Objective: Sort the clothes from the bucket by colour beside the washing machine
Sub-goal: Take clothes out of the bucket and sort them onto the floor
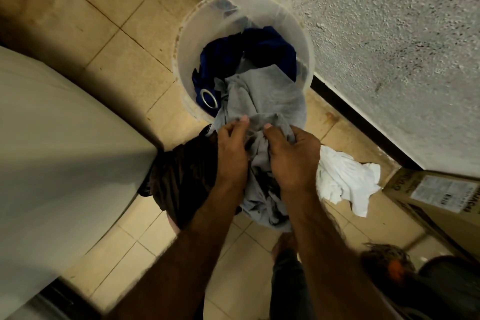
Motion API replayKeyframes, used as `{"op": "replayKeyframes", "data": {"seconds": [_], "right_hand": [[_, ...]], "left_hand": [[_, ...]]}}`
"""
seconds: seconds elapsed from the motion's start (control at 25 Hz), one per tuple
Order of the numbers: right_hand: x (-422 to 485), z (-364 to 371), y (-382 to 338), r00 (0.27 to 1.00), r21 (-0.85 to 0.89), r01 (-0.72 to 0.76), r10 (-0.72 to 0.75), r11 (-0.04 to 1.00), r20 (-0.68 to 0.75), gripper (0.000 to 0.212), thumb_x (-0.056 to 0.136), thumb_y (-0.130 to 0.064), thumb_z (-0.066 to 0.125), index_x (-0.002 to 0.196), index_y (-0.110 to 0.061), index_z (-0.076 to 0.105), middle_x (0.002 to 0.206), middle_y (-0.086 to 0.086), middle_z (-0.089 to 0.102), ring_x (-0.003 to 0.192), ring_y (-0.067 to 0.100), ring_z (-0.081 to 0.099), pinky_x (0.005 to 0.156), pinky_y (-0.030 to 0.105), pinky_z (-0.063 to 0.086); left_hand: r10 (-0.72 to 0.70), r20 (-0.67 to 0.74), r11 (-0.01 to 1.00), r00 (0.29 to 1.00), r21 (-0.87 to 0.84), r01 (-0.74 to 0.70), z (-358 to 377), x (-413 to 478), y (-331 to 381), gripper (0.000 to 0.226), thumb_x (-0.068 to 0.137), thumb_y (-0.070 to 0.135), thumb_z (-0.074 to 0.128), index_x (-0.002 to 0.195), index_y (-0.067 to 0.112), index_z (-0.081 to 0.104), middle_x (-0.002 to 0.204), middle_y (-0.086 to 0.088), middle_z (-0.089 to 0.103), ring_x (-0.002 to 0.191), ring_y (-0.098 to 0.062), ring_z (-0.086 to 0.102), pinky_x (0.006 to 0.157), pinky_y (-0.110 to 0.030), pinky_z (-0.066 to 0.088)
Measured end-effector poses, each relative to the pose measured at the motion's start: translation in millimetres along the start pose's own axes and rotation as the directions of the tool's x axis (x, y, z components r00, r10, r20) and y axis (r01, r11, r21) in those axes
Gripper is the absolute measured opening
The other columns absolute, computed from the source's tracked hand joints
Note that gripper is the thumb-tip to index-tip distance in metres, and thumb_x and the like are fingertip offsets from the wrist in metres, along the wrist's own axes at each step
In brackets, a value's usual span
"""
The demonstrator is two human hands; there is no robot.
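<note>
A translucent white bucket [187, 41] stands on the tiled floor against the wall, with dark blue cloth [265, 52] inside it. A grey garment [262, 93] trails from the bucket over its near rim and hangs down between my arms. My left hand [231, 148] and my right hand [293, 156] both grip this grey garment just in front of the bucket, thumbs on top. On the floor to the left of my hands lies a dark brown garment [181, 179]. A white garment [345, 179] lies on the floor to the right.
The washing machine [59, 150] fills the left side. A rough plastered wall [376, 47] with a dark skirting runs along the right. A cardboard box [436, 195] stands at the right, and a dark mop head [387, 260] lies below it. My foot [285, 244] is below the garment.
</note>
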State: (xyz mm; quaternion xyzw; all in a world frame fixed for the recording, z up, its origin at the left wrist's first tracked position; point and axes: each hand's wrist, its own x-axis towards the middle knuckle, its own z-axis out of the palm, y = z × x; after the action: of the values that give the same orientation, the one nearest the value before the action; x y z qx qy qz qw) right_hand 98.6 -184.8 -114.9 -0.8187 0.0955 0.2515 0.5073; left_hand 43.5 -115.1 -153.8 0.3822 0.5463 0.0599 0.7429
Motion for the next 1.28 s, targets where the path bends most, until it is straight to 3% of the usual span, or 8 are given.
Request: {"op": "replayKeyframes", "data": {"seconds": [0.28,0.36,0.52,0.68,0.84,0.96,1.12,1.28], "right_hand": [[-39.8,-13.8,22.1,0.773,0.19,-0.603,0.51,0.775,0.377,0.022,0.099,-0.023,0.061,0.08,-0.021,0.074,0.079,-0.002,0.078,0.076,0.016,0.072,0.08,0.035,0.058],[-42.8,-14.7,38.4,0.758,0.047,-0.571,0.504,0.82,0.414,0.02,0.091,-0.043,0.069,0.097,-0.026,0.077,0.1,-0.002,0.079,0.095,0.021,0.073,0.096,0.043,0.056],[-34.3,-10.1,51.8,0.921,0.071,-0.308,0.279,0.949,0.272,0.101,0.06,-0.081,0.075,0.145,-0.034,0.048,0.143,-0.008,0.06,0.129,0.014,0.06,0.108,0.045,0.051],[-5.1,5.8,37.2,0.961,-0.058,-0.177,0.185,0.982,0.206,0.129,0.058,-0.082,0.075,0.159,-0.041,0.008,0.167,-0.003,0.024,0.151,0.022,0.033,0.117,0.049,0.041],[0.7,32.0,31.4,0.916,-0.167,-0.203,0.247,0.965,0.316,0.078,0.086,-0.042,0.077,0.151,-0.017,0.042,0.143,0.003,0.057,0.128,0.028,0.057,0.1,0.033,0.048],[-15.9,51.0,36.3,0.886,-0.21,-0.251,0.312,0.945,0.343,0.018,0.095,-0.015,0.063,0.103,0.001,0.065,0.099,0.018,0.067,0.093,0.04,0.063,0.08,0.046,0.055],[-56.9,57.9,24.2,0.72,-0.064,-0.387,0.345,0.92,0.602,0.015,0.087,-0.012,0.06,0.072,-0.009,0.059,0.076,0.013,0.059,0.079,0.029,0.057,0.074,0.046,0.05],[-41.0,34.1,38.0,0.522,0.014,-0.7,0.499,0.714,0.691,0.044,0.077,-0.022,0.062,0.111,0.005,0.071,0.109,0.025,0.072,0.103,0.042,0.067,0.102,0.059,0.051]], "left_hand": [[-0.174,0.006,0.973,0.985,0.153,0.171,-3.5,2.2,14.7,0.054,0.091,0.016,0.071,0.14,0.011,0.048,0.129,-0.007,0.062,0.113,-0.029,0.064,0.089,-0.04,0.059],[-0.185,-0.029,0.955,0.982,0.231,0.186,-10.1,4.3,12.7,0.032,0.094,0.01,0.063,0.126,0.01,0.06,0.123,-0.011,0.067,0.11,-0.032,0.065,0.092,-0.044,0.057],[-0.192,-0.078,0.882,0.978,0.422,0.207,-13.0,-5.1,26.8,0.025,0.102,0.016,0.046,0.085,0.006,0.063,0.093,-0.016,0.065,0.09,-0.03,0.063,0.068,-0.031,0.053],[-0.23,0.145,0.766,0.962,0.637,0.087,-29.0,-19.6,25.4,0.031,0.103,0.021,0.048,0.109,-0.002,0.068,0.119,-0.023,0.068,0.11,-0.039,0.063,0.099,-0.046,0.053],[-0.274,0.076,0.777,0.959,0.604,0.174,-63.6,-26.1,17.2,0.024,0.096,0.014,0.054,0.102,-0.004,0.07,0.097,-0.021,0.069,0.09,-0.033,0.065,0.079,-0.038,0.053],[-0.239,-0.105,0.929,0.965,0.263,0.259,-95.6,-20.3,21.1,0.029,0.087,0.035,0.061,0.093,0.012,0.078,0.102,-0.018,0.075,0.088,-0.027,0.073,0.081,-0.038,0.06],[-0.297,0.019,0.947,0.955,-0.118,0.297,-106.4,-3.8,36.8,0.06,0.101,0.055,0.036,0.094,0.017,0.081,0.082,-0.005,0.079,0.076,-0.019,0.077,0.062,-0.029,0.061],[-0.357,0.102,0.923,0.929,0.192,0.333,-82.9,4.6,40.1,0.034,0.099,0.034,0.052,0.113,0.009,0.07,0.095,-0.01,0.078,0.08,-0.022,0.075,0.071,-0.03,0.061]]}}
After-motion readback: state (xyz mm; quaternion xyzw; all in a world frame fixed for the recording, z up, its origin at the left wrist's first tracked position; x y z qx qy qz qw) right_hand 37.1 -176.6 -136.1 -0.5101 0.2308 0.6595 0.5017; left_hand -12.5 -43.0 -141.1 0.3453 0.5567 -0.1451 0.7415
